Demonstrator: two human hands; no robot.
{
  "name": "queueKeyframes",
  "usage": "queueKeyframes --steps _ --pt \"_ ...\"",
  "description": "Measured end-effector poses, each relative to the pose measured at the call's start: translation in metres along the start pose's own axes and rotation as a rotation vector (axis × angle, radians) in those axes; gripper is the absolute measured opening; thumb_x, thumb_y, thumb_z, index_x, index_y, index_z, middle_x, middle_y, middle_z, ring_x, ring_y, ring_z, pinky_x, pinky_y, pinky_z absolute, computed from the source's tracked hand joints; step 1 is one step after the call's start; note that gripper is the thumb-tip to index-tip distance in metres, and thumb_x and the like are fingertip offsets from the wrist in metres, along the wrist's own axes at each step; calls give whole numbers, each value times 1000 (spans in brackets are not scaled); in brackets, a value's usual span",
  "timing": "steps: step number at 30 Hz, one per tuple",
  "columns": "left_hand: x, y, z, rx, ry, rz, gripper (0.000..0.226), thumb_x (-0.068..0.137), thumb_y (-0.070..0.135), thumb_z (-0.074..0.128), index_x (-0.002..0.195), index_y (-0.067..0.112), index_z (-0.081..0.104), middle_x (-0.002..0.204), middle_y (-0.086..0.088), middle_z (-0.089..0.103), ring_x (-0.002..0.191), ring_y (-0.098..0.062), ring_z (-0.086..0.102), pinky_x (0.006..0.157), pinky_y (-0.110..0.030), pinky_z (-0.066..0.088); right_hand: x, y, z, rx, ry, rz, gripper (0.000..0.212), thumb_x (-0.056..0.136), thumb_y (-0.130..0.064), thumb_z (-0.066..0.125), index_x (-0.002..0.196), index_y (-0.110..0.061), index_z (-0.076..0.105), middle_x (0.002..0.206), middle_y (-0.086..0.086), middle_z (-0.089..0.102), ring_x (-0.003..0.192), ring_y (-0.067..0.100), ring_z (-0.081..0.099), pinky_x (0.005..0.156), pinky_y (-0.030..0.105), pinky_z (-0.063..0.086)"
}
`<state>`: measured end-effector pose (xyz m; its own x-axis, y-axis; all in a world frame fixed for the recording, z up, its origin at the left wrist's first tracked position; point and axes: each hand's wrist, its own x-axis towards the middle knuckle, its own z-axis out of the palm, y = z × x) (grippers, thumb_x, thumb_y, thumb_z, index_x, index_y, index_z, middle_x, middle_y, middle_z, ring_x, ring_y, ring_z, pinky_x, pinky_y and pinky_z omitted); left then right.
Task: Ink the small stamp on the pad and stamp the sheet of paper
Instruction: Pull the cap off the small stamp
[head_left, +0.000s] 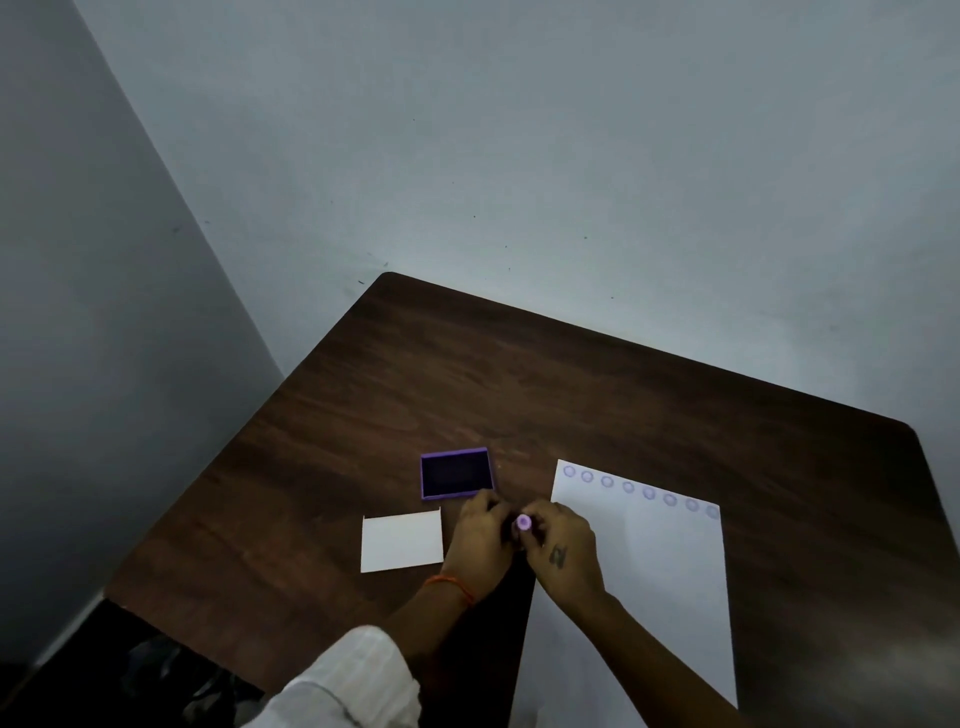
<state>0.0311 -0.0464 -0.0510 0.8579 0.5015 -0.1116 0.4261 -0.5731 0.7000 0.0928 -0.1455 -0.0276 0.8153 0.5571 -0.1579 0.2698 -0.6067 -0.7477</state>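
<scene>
Left hand (480, 545): fingers curled against the small round purple-faced stamp (523, 523).
Right hand (563, 551): pinching the stamp, inked face turned up.
Stamp: between both hands, above the dark wooden desk (571, 384).
White paper sheet (660, 582): 3 o'clock of hands; ring prints along far edge.
White card (401, 540): 9 o'clock.
Open purple ink pad (456, 473): 11 o'clock.

Stamp (523, 523): small, round purple inked face turned up toward the camera, held off the table between both hands.
Ink pad (456, 473): open purple tray, dark pad inside, flat, at 10 o'clock of the stamp.
Sheet of paper (670, 571): white, flat, at 3 o'clock; a row of eight purple ring prints along its far edge.
</scene>
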Motion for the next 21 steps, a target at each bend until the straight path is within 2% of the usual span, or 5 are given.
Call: queueKeyframes --steps 5,8,12,15,21 --pt "3 2 -7 -71 -19 -27 21 84 20 63 101 9 65 110 -8 63 97 -17 56 89 -17 39 6 -2 -7 96 -31 20 16 84 -23 66 91 -9 71 92 10 73 80 17 64 75 16 47" --pt "-1 7 -20 -318 -5 -85 17 80 24 69 96 19 67 99 2 69 86 -6 62 80 -13 46 8 -8 -17 266 -30 98 13 81 -23 69 90 -14 70 86 3 72 82 15 66 70 12 48" --pt "-9 9 -35 -625 -37 -163 19 77 18 73 94 23 67 95 5 73 88 -8 69 80 -17 54 6 -15 -25 616 -159 337 19 83 -19 67 101 -11 68 101 9 71 94 22 68 86 31 57" --pt "-11 10 -40 -649 -22 -193 23 74 15 75 95 21 66 94 5 72 86 -7 69 71 -11 53 2 -19 -27 775 -202 388 19 83 -16 66 101 -10 66 102 11 70 90 21 70 76 25 58" --pt "-15 12 -49 -657 -19 -160 20 70 12 78 87 19 69 88 3 75 82 -5 70 68 -11 53 0 -21 -27 771 -176 382 8 83 -18 67 90 -16 67 95 7 71 85 20 71 62 19 59"
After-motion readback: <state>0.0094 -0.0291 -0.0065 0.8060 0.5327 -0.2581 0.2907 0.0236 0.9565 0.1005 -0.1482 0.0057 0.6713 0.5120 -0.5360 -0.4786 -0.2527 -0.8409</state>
